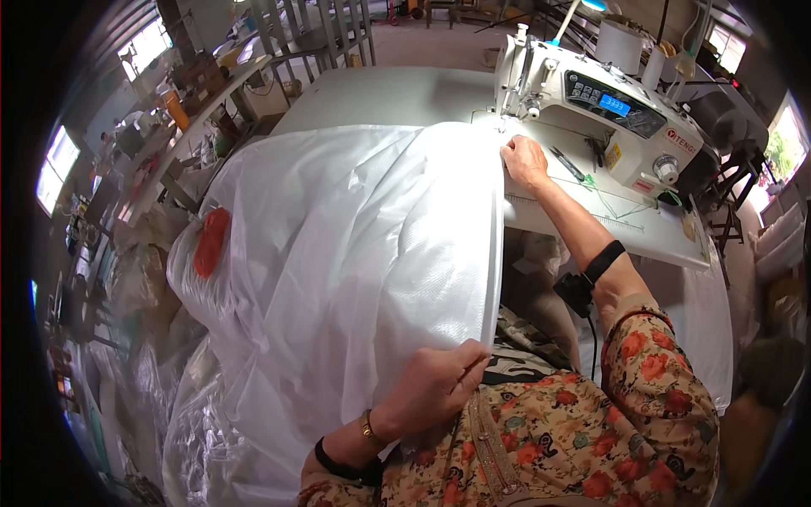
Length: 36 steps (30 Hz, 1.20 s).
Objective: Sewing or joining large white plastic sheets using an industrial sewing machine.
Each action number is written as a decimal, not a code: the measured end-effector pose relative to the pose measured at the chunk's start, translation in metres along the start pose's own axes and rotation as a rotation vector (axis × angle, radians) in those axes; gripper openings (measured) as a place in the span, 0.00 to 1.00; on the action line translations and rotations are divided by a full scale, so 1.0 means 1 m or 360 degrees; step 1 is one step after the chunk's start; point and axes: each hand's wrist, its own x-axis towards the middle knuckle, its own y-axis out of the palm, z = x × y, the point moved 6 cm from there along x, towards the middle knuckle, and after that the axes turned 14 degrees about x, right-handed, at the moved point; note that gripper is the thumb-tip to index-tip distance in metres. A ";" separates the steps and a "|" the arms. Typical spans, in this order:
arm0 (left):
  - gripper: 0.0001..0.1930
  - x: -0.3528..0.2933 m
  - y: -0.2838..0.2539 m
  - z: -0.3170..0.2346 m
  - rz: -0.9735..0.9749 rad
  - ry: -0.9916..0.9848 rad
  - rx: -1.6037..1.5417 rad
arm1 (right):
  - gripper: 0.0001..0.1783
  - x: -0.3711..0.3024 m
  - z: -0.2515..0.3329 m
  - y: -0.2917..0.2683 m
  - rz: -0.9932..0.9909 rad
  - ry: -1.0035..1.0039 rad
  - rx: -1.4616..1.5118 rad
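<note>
A large sheet of white woven plastic drapes over the table and down toward my lap, its right edge running straight from the sewing machine to my body. My left hand pinches that edge at the near end, close to my waist. At the far end my right hand is closed on the same edge, just in front of the needle area of the white sewing machine. Its fingertips are partly hidden. A lamp brightens the sheet under the machine head. A red patch shows on the sheet's left side.
Dark thread snips lie on the machine bed right of my right hand, beside green thread. Thread cones stand behind the machine. A grey metal chair is beyond the table; a cluttered bench stands left.
</note>
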 end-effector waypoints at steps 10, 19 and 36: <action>0.05 0.005 0.016 0.011 0.0036 0.0208 -0.0056 | 0.25 0.015 0.006 0.003 0.0245 0.0323 -0.0289; 0.06 0.006 0.017 0.020 0.0019 0.0253 -0.0123 | 0.13 0.008 0.028 0.004 0.0530 0.0483 -0.0224; 0.07 0.009 0.033 0.028 0.0072 0.0341 -0.0128 | 0.31 0.020 0.003 0.004 0.0288 0.0490 -0.0437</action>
